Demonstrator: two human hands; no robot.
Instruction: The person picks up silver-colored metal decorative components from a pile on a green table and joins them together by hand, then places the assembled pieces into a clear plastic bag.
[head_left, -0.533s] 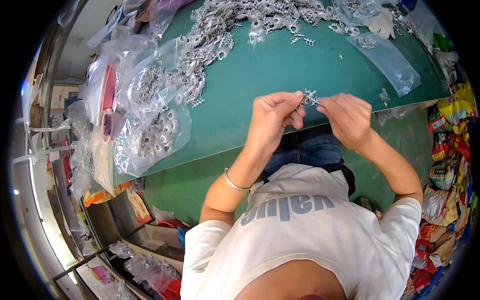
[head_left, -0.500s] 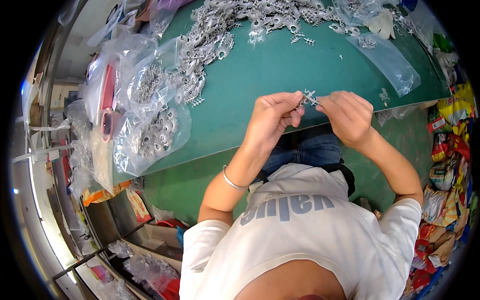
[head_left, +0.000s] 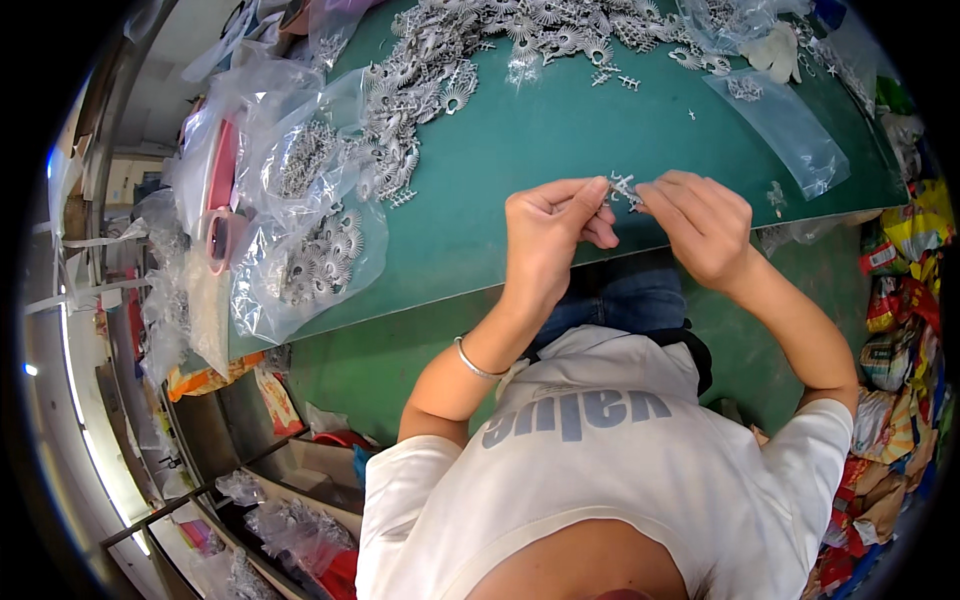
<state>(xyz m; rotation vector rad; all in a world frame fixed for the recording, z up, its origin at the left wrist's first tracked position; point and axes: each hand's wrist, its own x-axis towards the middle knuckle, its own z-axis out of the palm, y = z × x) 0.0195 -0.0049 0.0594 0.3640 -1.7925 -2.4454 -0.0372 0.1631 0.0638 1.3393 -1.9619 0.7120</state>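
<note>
Item: small silver metal part (head_left: 622, 188), pinched by my left hand (head_left: 548, 235) and right hand (head_left: 700, 225) fingers; clear plastic bag (head_left: 790, 130) beyond right, bulging clear bags (head_left: 310, 240) far left on green surface (head_left: 520, 160).

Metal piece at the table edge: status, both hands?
Left hand and right hand pinch one small silver metal piece between fingertips. Held above green table. Nothing in the way.
</note>
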